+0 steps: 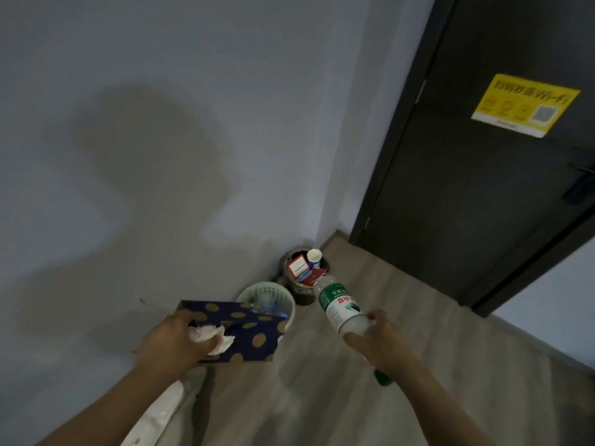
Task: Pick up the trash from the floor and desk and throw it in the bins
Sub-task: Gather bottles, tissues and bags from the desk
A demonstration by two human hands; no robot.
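The dark door (483, 188) fills your right side, and the wood floor (370, 397) runs to the wall corner. Your left hand (174, 339) grips a navy gift bag with gold dots (254, 333) in front of the pale green basket bin (283, 296). Just behind that stands a dark bin (302, 296) heaped with cartons. Your right hand (376, 336) is curled round one end of a water bottle (338, 304), whose other end points toward the dark bin. A crumpled tissue (209, 336) is pinched in your left hand too. A paper cup (314, 256) tops the dark bin.
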